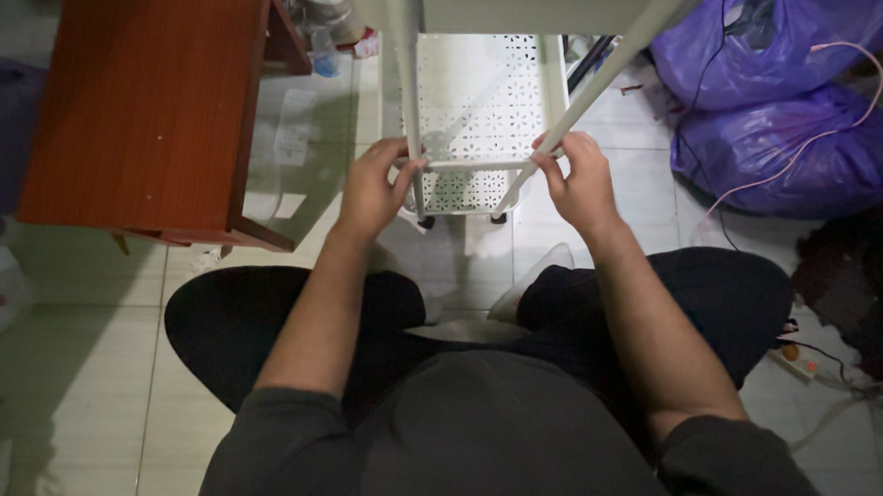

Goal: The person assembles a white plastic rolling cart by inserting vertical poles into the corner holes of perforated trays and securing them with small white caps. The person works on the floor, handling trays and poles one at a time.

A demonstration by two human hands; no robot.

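Crossed legs nearest; both hands, left and right, grip white rack posts, wooden table edge close left.

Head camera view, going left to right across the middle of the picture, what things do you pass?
Reddish wooden table → left hand on a white rack post → white perforated shelf → right hand on a slanted white post → purple plastic bags.

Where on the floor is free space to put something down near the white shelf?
Bare tiles lie between the wooden table and the white shelf, and left of the person's knee. The right is crowded: purple bags, cables.
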